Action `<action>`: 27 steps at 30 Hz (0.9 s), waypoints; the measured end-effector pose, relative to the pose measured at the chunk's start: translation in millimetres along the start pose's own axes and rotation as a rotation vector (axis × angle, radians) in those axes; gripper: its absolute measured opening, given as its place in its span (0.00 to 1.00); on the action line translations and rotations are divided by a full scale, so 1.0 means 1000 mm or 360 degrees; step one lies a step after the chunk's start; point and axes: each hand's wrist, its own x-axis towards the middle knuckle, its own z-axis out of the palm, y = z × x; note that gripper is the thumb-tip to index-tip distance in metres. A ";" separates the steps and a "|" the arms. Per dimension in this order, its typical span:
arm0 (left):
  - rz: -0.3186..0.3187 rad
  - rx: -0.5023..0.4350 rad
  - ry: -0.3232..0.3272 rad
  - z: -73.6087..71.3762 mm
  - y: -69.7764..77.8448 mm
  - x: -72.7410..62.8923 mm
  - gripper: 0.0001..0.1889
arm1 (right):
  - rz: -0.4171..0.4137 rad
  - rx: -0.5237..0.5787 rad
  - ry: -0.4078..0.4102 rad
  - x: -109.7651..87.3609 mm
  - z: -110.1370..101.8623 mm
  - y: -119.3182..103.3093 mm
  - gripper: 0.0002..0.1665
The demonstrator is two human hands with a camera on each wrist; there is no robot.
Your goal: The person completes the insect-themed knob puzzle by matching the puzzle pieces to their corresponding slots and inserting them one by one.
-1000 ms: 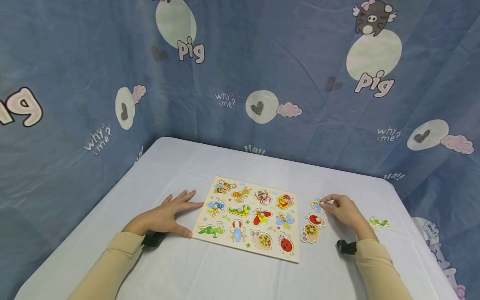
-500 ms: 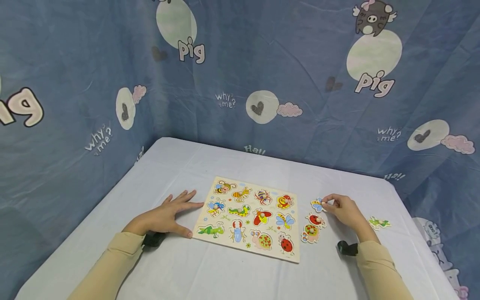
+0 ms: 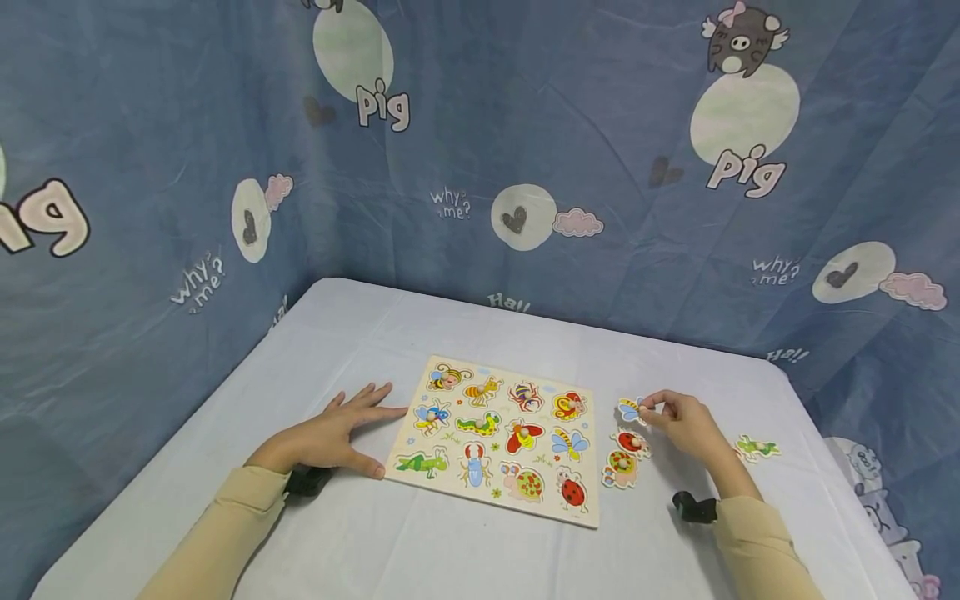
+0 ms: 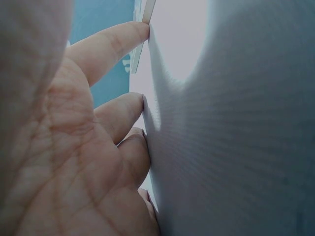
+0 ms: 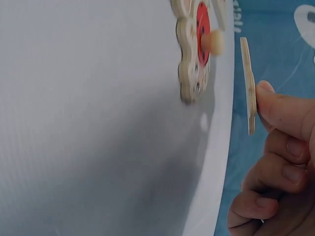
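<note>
My right hand (image 3: 686,425) pinches a dragonfly puzzle piece (image 3: 628,409) with blue wings and a striped yellow body. In the right wrist view the dragonfly piece (image 5: 248,88) shows edge-on, lifted off the table. To its left lies the wooden insect puzzle board (image 3: 495,493), where a blue-winged dragonfly picture (image 3: 570,443) sits near the right edge. My left hand (image 3: 330,435) lies with fingers spread, thumb and index fingertip at the board's left edge. In the left wrist view its index finger (image 4: 110,46) touches the board's side.
A ladybug piece (image 3: 632,443) and a snail piece (image 3: 621,468) lie close together right of the board. Farther right is a green grasshopper piece (image 3: 757,447). The white-covered table (image 3: 450,550) meets a blue printed curtain (image 3: 420,242) at the back.
My right hand has lifted the dragonfly piece slightly and shifted it a little to the left. The left hand and the board have stayed in place.
</note>
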 end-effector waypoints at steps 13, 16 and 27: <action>0.0005 0.0011 0.0003 0.000 0.000 -0.001 0.51 | 0.0012 0.0107 -0.0027 -0.013 0.013 -0.028 0.13; 0.0012 0.0001 0.0005 -0.001 0.000 -0.001 0.51 | 0.0007 0.0110 -0.0046 -0.015 0.018 -0.034 0.13; 0.0024 -0.0002 0.0010 0.001 -0.002 -0.001 0.51 | -0.0090 0.0142 -0.0123 -0.020 0.035 -0.050 0.11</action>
